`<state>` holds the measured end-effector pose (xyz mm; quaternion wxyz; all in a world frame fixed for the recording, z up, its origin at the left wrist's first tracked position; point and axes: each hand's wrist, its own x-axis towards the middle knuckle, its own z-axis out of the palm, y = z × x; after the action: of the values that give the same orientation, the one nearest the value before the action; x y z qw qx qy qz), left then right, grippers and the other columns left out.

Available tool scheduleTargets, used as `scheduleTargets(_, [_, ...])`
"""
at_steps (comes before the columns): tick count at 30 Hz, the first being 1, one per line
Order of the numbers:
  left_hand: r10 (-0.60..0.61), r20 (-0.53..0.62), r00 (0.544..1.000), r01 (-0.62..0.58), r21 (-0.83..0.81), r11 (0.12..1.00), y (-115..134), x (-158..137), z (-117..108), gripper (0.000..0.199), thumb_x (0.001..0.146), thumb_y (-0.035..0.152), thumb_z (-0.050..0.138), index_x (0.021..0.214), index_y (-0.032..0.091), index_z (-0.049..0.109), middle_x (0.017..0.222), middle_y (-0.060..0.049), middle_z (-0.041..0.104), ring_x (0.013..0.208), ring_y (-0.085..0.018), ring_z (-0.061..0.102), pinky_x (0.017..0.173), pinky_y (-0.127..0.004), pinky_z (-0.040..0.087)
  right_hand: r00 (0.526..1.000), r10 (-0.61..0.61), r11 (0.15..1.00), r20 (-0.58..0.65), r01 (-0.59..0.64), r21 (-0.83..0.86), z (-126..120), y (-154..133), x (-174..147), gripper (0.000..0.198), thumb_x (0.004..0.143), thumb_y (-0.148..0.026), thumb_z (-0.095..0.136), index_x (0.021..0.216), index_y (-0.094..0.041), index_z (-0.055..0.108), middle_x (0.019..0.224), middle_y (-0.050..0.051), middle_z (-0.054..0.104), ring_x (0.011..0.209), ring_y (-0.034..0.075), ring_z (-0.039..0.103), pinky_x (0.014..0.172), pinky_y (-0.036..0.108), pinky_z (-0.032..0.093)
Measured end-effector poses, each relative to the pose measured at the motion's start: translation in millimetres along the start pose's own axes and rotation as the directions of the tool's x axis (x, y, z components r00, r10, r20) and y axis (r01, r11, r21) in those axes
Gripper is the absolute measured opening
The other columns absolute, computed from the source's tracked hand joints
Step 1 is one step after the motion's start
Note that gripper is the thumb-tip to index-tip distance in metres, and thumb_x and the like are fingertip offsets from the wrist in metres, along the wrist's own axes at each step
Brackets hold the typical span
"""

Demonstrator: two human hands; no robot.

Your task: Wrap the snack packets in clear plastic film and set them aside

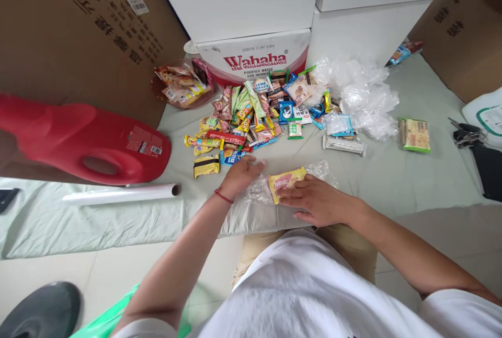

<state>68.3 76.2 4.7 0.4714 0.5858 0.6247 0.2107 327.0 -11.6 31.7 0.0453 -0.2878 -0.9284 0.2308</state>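
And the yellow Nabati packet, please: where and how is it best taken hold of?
I would pinch the yellow Nabati packet at its left end, the left hand coming in from the left. It lies long side roughly left to right, and the right hand covers its near right part, so the left end seems freer.

We log the packet (pixel 277 178) as yellow with a pink patch and white lettering; plastic wrap (pixel 257 190) clear; surface (pixel 372 178) pale grey-green. Snack heap (pixel 243 124) we tag mixed: yellow, brown, green, blue, red. Jug (pixel 74 137) solid red, carton (pixel 254 40) white with red lettering, cardboard box (pixel 47 24) brown with black print, wristband (pixel 223 197) red, shirt (pixel 298 280) white, trousers (pixel 254 254) tan
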Motion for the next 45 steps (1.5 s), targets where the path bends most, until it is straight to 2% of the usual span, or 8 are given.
scheduleTargets(5, [-0.046, 0.305, 0.951, -0.044, 0.283, 0.958, -7, -20, -24, 0.029, 0.058, 0.037, 0.079, 0.081, 0.022, 0.070, 0.067, 0.001, 0.064, 0.064, -0.020, 0.059, 0.060, -0.030, 0.039, 0.998, 0.062, 0.998, 0.003, -0.062, 0.004, 4, -2, -10, 0.036, 0.098, -0.038, 0.061, 0.131, -0.026, 0.071, 0.159, 0.006, 0.052, 0.121, 0.029, 0.058, 0.101, 0.050, 0.043])
scheduleTargets(9, [0.005, 0.248, 0.969, -0.030, 0.096, 0.995, -9, -46, -30, 0.021, 0.070, 0.041, 0.071, 0.071, 0.022, 0.065, 0.069, 0.001, 0.063, 0.068, -0.018, 0.057, 0.065, -0.029, 0.042, 0.998, 0.069, 0.998, 0.009, -0.069, -0.006, 8, -2, -12, 0.021, 0.097, -0.037, 0.062, 0.098, -0.024, 0.078, 0.161, 0.004, 0.051, 0.116, 0.028, 0.058, 0.097, 0.049, 0.045])
scheduleTargets(13, [0.105, -0.012, 0.994, -0.105, -0.097, 0.990, 6, -63, 13, 0.019, 0.079, 0.039, 0.068, 0.083, 0.021, 0.063, 0.087, -0.002, 0.070, 0.080, -0.019, 0.065, 0.075, -0.031, 0.051, 0.998, 0.056, 0.998, -0.038, -0.055, 0.013, 15, -1, -9, 0.023, 0.098, -0.035, 0.059, 0.091, -0.023, 0.078, 0.155, 0.006, 0.056, 0.114, 0.029, 0.058, 0.099, 0.052, 0.045])
scheduleTargets(19, [0.573, -0.108, 0.812, -0.416, 0.582, 0.699, 13, -79, 92, 0.022, 0.098, 0.027, 0.055, 0.112, 0.018, 0.070, 0.131, -0.017, 0.071, 0.129, -0.034, 0.061, 0.105, -0.052, 0.048, 0.973, 0.112, 0.956, -0.201, -0.050, 0.289, 4, 17, -30, 0.030, 0.103, -0.037, 0.052, 0.118, -0.024, 0.074, 0.125, 0.008, 0.074, 0.109, 0.025, 0.064, 0.099, 0.043, 0.048])
scheduleTargets(25, [0.740, -0.065, 0.669, -0.467, 0.738, 0.487, -9, -84, 108, 0.031, 0.100, 0.022, 0.055, 0.130, 0.016, 0.063, 0.154, -0.020, 0.055, 0.149, -0.036, 0.046, 0.113, -0.053, 0.047, 0.544, 0.723, 0.684, -0.426, -0.654, 0.324, 11, 48, -49, 0.042, 0.102, -0.052, 0.050, 0.124, -0.021, 0.069, 0.104, 0.012, 0.072, 0.101, 0.030, 0.060, 0.092, 0.044, 0.047])
scheduleTargets(30, [0.764, -0.040, 0.643, -0.562, 0.654, 0.507, -20, -75, 114, 0.038, 0.101, 0.014, 0.051, 0.138, 0.015, 0.060, 0.145, -0.019, 0.064, 0.144, -0.029, 0.053, 0.115, -0.047, 0.050, 0.571, 0.751, 0.659, -0.331, -0.680, 0.322, 34, 42, -47, 0.019, 0.093, -0.037, 0.061, 0.094, -0.021, 0.069, 0.097, 0.011, 0.066, 0.097, 0.028, 0.057, 0.091, 0.042, 0.046])
scheduleTargets(37, [0.792, 0.015, 0.610, -0.617, 0.636, 0.464, -34, -75, 117, 0.051, 0.099, 0.010, 0.048, 0.149, 0.019, 0.054, 0.148, -0.017, 0.062, 0.147, -0.029, 0.050, 0.118, -0.050, 0.048, 0.439, 0.848, 0.514, -0.298, -0.539, 0.667, 14, 23, -32, 0.024, 0.095, -0.046, 0.055, 0.086, -0.024, 0.056, 0.073, 0.000, 0.061, 0.064, 0.018, 0.054, 0.059, 0.028, 0.043])
scheduleTargets(45, [0.811, -0.018, 0.585, -0.766, 0.319, 0.559, -31, -68, 107, 0.052, 0.093, 0.004, 0.045, 0.141, 0.020, 0.059, 0.143, -0.015, 0.065, 0.149, -0.027, 0.047, 0.122, -0.052, 0.045, 0.573, 0.801, 0.597, -0.173, -0.739, 0.312, 3, -15, 52, 0.020, 0.102, -0.027, 0.045, 0.102, -0.021, 0.065, 0.099, 0.009, 0.075, 0.089, 0.024, 0.070, 0.074, 0.032, 0.047])
